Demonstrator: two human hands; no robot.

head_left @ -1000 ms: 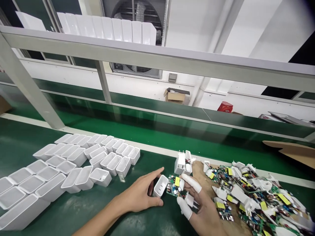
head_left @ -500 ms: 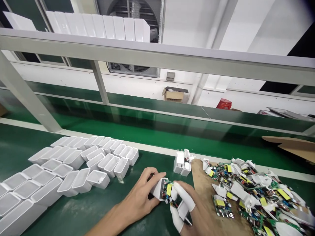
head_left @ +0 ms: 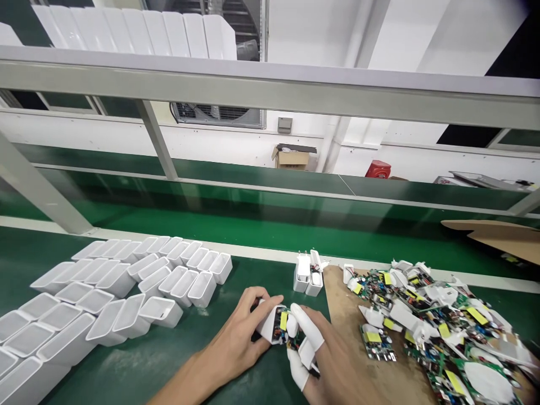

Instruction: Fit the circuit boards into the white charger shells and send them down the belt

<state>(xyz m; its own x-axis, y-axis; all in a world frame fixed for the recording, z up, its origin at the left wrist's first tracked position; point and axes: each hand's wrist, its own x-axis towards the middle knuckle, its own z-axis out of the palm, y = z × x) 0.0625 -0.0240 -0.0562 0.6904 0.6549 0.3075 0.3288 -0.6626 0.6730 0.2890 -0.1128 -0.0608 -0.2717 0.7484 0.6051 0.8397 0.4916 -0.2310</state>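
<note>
My left hand [head_left: 244,323] is closed round a white plastic case [head_left: 266,325], its open end facing right. A circuit board [head_left: 283,322] with a yellow-taped part sits partly inside that opening. With white finger covers on its thumb and fingers, my right hand [head_left: 316,349] grips the board's outer end, where a white plastic piece also shows. The board's far edge is hidden inside the case. Just beyond my hands stand two white cases [head_left: 313,286] with parts sticking out of their tops.
Rows of open white cases [head_left: 120,275] cover the bench's left side. A heap of circuit boards [head_left: 439,332] lies on cardboard [head_left: 343,315] at the right. A grey frame rail [head_left: 270,93] crosses above the bench, with white cases [head_left: 139,31] lined up over it.
My right hand has moved slightly left toward the case, and the board sits deeper in its opening. The whole view has shifted a little.
</note>
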